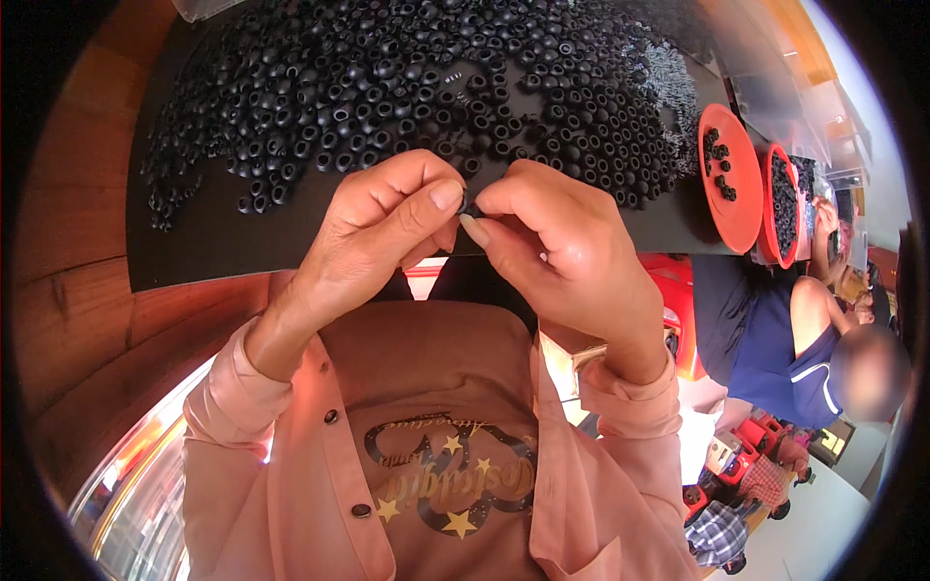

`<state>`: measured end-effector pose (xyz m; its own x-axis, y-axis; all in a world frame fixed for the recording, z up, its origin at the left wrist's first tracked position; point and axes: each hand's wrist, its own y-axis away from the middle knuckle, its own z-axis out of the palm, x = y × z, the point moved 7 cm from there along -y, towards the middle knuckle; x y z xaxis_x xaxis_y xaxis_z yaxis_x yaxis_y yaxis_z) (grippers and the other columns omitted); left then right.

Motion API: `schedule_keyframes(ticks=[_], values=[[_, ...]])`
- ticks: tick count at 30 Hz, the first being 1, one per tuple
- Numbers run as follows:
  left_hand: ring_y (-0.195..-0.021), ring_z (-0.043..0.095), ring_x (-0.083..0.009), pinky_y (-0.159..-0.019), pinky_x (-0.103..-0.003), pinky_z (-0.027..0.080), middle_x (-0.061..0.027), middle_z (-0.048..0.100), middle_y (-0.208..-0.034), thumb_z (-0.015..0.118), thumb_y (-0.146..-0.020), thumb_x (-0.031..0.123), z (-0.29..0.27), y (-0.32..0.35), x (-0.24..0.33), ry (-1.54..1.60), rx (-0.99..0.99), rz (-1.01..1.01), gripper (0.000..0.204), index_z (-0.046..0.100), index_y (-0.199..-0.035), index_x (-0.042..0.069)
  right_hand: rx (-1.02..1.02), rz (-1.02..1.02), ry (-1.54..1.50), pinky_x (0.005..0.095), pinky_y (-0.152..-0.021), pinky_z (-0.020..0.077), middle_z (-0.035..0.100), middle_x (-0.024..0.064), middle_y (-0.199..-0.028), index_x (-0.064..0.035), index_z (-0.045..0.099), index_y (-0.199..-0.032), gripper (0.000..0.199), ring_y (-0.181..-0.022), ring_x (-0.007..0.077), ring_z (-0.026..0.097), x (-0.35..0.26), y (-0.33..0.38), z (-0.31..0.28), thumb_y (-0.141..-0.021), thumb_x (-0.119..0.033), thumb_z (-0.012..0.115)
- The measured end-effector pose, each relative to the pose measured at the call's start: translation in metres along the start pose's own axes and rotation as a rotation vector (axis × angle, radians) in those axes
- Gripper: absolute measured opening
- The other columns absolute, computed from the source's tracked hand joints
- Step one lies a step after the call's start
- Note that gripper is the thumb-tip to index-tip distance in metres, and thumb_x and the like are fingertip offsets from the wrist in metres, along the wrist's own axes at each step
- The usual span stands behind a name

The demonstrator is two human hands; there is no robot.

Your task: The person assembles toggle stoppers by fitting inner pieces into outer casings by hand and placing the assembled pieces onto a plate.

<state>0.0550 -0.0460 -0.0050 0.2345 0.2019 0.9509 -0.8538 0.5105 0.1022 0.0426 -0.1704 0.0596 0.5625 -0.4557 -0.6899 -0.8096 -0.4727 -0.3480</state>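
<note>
My left hand (378, 223) and my right hand (572, 242) meet at the near edge of the black tabletop (242, 247). Between their pinched thumbs and forefingers is a small black round piece (469, 206), mostly covered by the fingertips. Both hands seem to grip it from either side. Just beyond my fingers spreads a wide heap of small black hollow caps (387, 107), many with their round openings facing up.
Small silvery springs (668, 77) lie in a heap at the far right. Right of the table edge are an orange-red plate (741, 228) with several black pieces and a red bowl (774, 247) full of dark parts. A person in dark blue (765, 358) sits at the right.
</note>
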Motion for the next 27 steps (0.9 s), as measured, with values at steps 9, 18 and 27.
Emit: schedule_keyframes(ticks=[9, 18, 27], values=[[-0.052, 0.038, -0.0014, -0.045, -0.018, 0.028, 0.0012, 0.054, -0.067, 0.048, -0.099, 0.024, -0.004, 0.0, -0.006, 0.068, 0.011, 0.033, 0.023, 0.057, -0.092, 0.005, -0.074, 0.077, -0.097, 0.0371, -0.052, 0.0427, 0.056, 0.014, -0.067, 0.0, 0.056, -0.079, 0.01, -0.059, 0.0308, 0.056, 0.002, -0.014, -0.003, -0.078, -0.005, 0.064], [-0.047, 0.033, -0.0022, -0.042, -0.019, 0.023, -0.0006, 0.054, -0.065, 0.048, -0.099, 0.026, -0.006, -0.003, -0.002, 0.219, 0.074, 0.022, 0.025, 0.057, -0.089, 0.005, -0.034, 0.347, -0.492, 0.0256, -0.047, 0.0392, 0.058, 0.0024, -0.065, 0.0015, 0.058, -0.084, 0.015, -0.057, 0.0047, 0.048, 0.014, -0.014, 0.003, -0.088, -0.012, 0.063], [-0.046, 0.031, -0.0024, -0.041, -0.019, 0.02, -0.0004, 0.053, -0.064, 0.047, -0.099, 0.027, -0.008, -0.003, 0.0, 0.29, 0.056, 0.026, 0.026, 0.057, -0.089, 0.005, -0.014, 0.39, -0.356, 0.0202, -0.048, 0.0305, 0.049, -0.0031, -0.067, -0.0001, 0.059, -0.083, 0.01, -0.054, 0.0031, 0.039, 0.015, -0.015, 0.012, -0.088, -0.007, 0.064]])
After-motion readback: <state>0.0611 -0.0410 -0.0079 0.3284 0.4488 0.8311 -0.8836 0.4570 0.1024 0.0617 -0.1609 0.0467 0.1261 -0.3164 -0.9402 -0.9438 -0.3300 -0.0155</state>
